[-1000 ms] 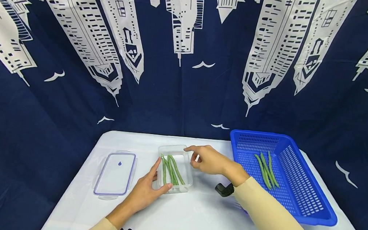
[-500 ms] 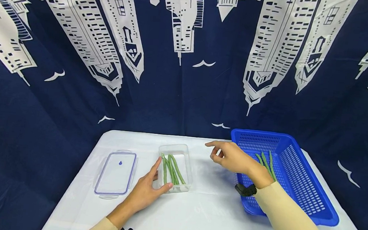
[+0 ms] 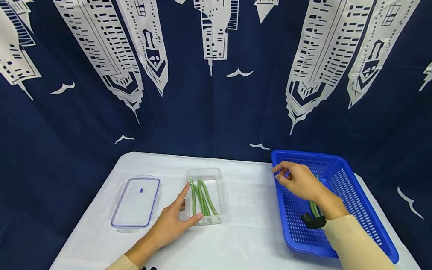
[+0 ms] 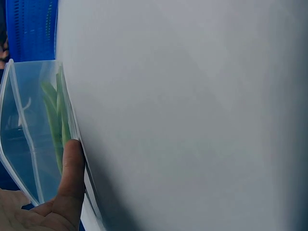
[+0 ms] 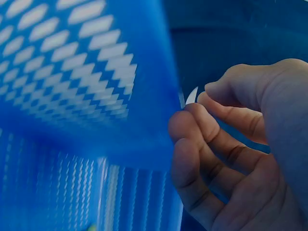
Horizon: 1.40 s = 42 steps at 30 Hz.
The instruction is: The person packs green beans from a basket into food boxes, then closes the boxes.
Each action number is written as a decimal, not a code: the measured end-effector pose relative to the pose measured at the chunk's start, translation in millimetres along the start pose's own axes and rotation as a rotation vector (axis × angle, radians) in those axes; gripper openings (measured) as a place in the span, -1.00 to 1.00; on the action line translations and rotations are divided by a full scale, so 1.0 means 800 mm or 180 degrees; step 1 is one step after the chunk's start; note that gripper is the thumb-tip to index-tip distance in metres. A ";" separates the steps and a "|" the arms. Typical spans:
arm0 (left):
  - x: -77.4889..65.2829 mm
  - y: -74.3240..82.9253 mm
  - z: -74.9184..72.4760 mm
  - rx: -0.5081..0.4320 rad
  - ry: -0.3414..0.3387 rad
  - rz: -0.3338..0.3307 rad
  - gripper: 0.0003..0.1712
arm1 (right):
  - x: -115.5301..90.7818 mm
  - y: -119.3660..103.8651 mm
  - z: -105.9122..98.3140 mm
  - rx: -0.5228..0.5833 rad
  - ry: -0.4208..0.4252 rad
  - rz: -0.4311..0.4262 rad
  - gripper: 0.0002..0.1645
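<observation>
My left hand (image 3: 173,223) rests at the near left corner of a clear plastic food container (image 3: 210,221), thumb straight along the near wall and index finger along the left side. Inside lie several green beans (image 3: 203,198). In the left wrist view, the thumb (image 4: 73,166) touches the container's wall. My right hand (image 3: 300,181), fingers loosely bent and holding nothing, is over the left rim of a blue plastic basket (image 3: 353,198). More green beans (image 3: 314,209) lie in the basket, partly hidden by the right hand and wrist.
A clear lid (image 3: 134,205) with a blue seal lies on the white tablecloth (image 3: 244,257), left of the container. Behind the table hangs a dark blue cloth (image 3: 209,121) printed with white buildings and birds.
My right hand has moved from the container's far right corner rightward to over the blue basket. My left hand and the container have stayed nearly still.
</observation>
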State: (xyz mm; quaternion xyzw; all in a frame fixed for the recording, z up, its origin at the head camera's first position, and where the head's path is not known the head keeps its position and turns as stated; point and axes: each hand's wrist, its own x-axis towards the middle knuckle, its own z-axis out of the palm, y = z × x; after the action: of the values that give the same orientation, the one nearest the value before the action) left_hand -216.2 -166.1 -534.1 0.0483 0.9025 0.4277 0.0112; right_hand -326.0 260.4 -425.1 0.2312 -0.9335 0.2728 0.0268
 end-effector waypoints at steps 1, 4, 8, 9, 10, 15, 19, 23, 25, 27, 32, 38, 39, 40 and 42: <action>0.000 0.000 0.000 -0.0003 0.0007 0.0006 0.31 | -0.002 0.007 -0.002 -0.0033 0.0004 0.0030 -0.77; 0.000 0.000 0.000 -0.0016 0.0015 0.0027 0.31 | -0.006 0.026 -0.009 -0.0116 -0.0030 0.0115 -0.77; 0.000 0.001 0.000 -0.0018 0.0018 0.0098 0.31 | -0.012 0.050 -0.019 -0.0249 -0.0111 0.0217 -0.71; -0.001 0.001 -0.001 -0.0015 0.0017 0.0100 0.31 | -0.014 0.056 -0.021 -0.0296 -0.0133 0.0238 -0.69; -0.001 0.001 -0.001 -0.0010 0.0019 0.0100 0.31 | -0.016 0.062 -0.023 -0.0328 -0.0153 0.0255 -0.67; -0.003 0.001 -0.001 -0.0013 0.0019 0.0058 0.31 | -0.027 0.091 -0.031 -0.0401 -0.0299 0.0384 -0.61; -0.002 0.001 -0.001 -0.0015 0.0012 0.0062 0.31 | -0.035 0.110 -0.036 -0.0379 -0.0406 0.0553 -0.59; -0.001 0.001 -0.001 -0.0011 0.0010 0.0051 0.31 | -0.040 0.123 -0.039 -0.0416 -0.0451 0.0665 -0.53; -0.001 0.002 -0.001 -0.0012 0.0008 0.0037 0.31 | -0.042 0.129 -0.040 -0.0401 -0.0478 0.0721 -0.50; -0.001 0.002 -0.001 -0.0004 0.0007 0.0039 0.32 | -0.043 0.133 -0.039 -0.0365 -0.0505 0.0770 -0.46; -0.001 0.001 0.000 0.0014 0.0031 0.0047 0.31 | -0.044 0.142 -0.036 -0.0156 -0.0615 0.0901 -0.37; -0.002 0.003 -0.002 -0.0001 0.0017 0.0024 0.31 | -0.045 0.148 -0.031 0.0074 -0.0713 0.1026 -0.28; -0.002 0.004 -0.002 -0.0003 0.0005 0.0016 0.31 | -0.045 0.148 -0.030 0.0080 -0.0717 0.1025 -0.28; -0.002 0.005 -0.002 -0.0001 0.0005 0.0014 0.31 | -0.046 0.148 -0.030 0.0096 -0.0718 0.1028 -0.27; -0.003 0.005 -0.002 0.0006 0.0014 0.0022 0.30 | -0.046 0.147 -0.030 0.0098 -0.0718 0.1033 -0.27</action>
State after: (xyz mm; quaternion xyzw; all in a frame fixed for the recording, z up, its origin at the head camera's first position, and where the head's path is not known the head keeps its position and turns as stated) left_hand -213.9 -164.6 -530.0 0.0505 0.9028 0.4270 0.0077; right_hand -347.7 375.9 -470.1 0.1072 -0.9513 0.2602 -0.1259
